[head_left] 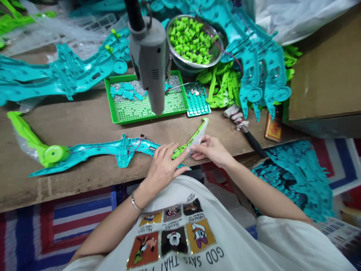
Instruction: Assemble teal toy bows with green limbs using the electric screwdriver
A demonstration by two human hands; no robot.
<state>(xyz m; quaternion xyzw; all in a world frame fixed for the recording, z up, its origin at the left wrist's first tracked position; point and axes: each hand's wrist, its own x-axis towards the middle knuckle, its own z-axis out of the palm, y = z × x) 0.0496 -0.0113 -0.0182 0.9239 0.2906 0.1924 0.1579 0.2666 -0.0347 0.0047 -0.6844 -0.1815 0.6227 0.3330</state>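
Note:
A long toy bow [98,150] lies along the front of the bench, with a turquoise body, red wires and a lime green limb at either end. My left hand [166,162] lies over its right part and holds it, hiding the joint beneath. At the right green limb [186,145], a translucent plastic piece [199,136] sits along the edge. Thumb and fingers of my right hand [210,150] pinch that piece, close to my left fingertips. A similar clear piece [26,143] lines the left green limb [31,139].
A grey electric screwdriver [149,64] hangs over a green tray [113,113] of screws and turquoise bits. Behind are a metal bowl [194,66] of green caps and stacked turquoise bow shells [84,71]. A wrapped-handle tool [248,131] and a cardboard box [324,82] are rightward.

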